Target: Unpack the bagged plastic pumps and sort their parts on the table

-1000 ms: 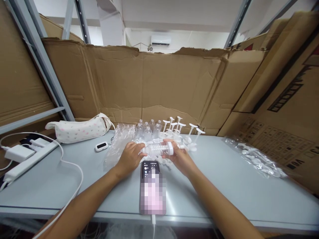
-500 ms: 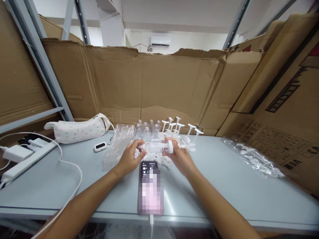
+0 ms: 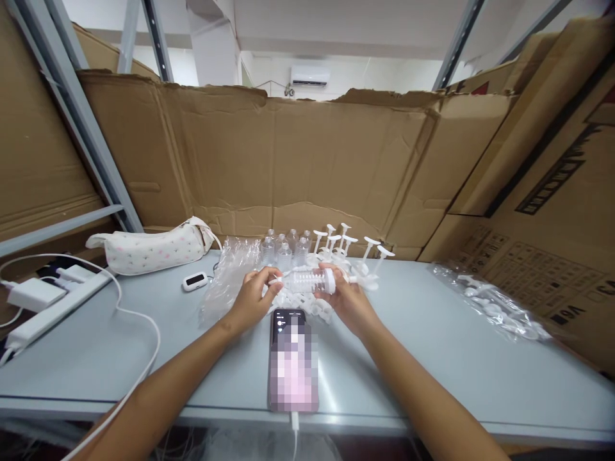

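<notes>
A clear ribbed plastic bottle point(image 3: 305, 280) is held sideways above the table. My right hand point(image 3: 350, 299) grips its right end, around a white ring-like piece point(image 3: 330, 281). At the narrow left end, my left hand point(image 3: 254, 296) pinches a small white tip point(image 3: 275, 280) between thumb and fingers. Beneath the bottle lies a heap of small white plastic parts point(image 3: 314, 305), partly hidden by the hands. Behind it stand several clear bottles point(image 3: 284, 255) and several white T-topped plastic pieces point(image 3: 369, 251).
A phone point(image 3: 294, 378) on a cable lies before my hands. Left are a clear plastic bag point(image 3: 225, 272), a small white device point(image 3: 195, 281), a patterned pouch point(image 3: 154, 251) and a power strip point(image 3: 52, 310). A bag of white parts point(image 3: 500, 307) lies right. Cardboard point(image 3: 298, 160) walls the back.
The left fingers have shifted slightly on the bottle's narrow end, leaving a little more of the white tip showing. The bottle stays sideways in my right hand. The view has moved slightly.
</notes>
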`<state>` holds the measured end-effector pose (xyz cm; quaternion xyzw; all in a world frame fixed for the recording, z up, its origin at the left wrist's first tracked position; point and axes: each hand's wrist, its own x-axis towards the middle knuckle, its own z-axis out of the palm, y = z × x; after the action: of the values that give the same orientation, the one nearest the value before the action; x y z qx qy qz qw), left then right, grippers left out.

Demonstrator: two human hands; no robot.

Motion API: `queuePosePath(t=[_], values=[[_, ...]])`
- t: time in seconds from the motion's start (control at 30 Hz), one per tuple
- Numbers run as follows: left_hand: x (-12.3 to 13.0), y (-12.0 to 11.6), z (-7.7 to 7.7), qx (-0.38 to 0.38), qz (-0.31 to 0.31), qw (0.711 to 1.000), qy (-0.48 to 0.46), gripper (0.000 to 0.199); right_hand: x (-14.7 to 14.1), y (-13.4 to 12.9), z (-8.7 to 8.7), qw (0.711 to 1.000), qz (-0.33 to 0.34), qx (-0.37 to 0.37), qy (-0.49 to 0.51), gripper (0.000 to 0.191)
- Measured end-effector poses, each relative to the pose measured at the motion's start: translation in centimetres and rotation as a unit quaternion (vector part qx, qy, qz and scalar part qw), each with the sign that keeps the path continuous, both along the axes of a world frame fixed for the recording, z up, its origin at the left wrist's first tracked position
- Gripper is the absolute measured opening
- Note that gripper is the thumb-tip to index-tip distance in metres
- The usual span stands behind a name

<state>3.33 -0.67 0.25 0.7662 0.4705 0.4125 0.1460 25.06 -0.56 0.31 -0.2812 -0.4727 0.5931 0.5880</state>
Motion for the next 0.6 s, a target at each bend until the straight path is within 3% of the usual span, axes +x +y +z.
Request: queuePosePath(t=[0.2, 0.3, 0.37, 0.47, 0.6], values=[[0.0, 0.3, -0.1, 0.178, -0.005, 0.973, 0.15, 0.016, 0.1, 0.4, -0.2, 1.0, 0.001, -0.026, -0.002, 0.034], [0.1, 0.3, 0.2, 0.194, -0.002, 0.964, 0.179, 0.025, 0.2, 0.5, -0.1, 1.0, -0.002, -0.025, -0.006, 0.034], [0.4, 0.4, 0.4, 0.152, -0.001, 0.975, 0.161, 0.033, 0.3, 0.6, 0.0, 1.0, -0.004, -0.016, -0.007, 0.034], [0.8, 0.7, 0.6, 0.024, -0.023, 0.997, 0.075, 0.042, 0.6, 0.7, 0.0, 1.0, -0.009, 0.003, -0.013, 0.033], [1.1, 1.3, 0.6, -0.15, -0.077, 0.984, -0.062, 0.051, 1.1, 1.0, -0.2, 0.999, 0.003, 0.05, -0.02, 0.032]])
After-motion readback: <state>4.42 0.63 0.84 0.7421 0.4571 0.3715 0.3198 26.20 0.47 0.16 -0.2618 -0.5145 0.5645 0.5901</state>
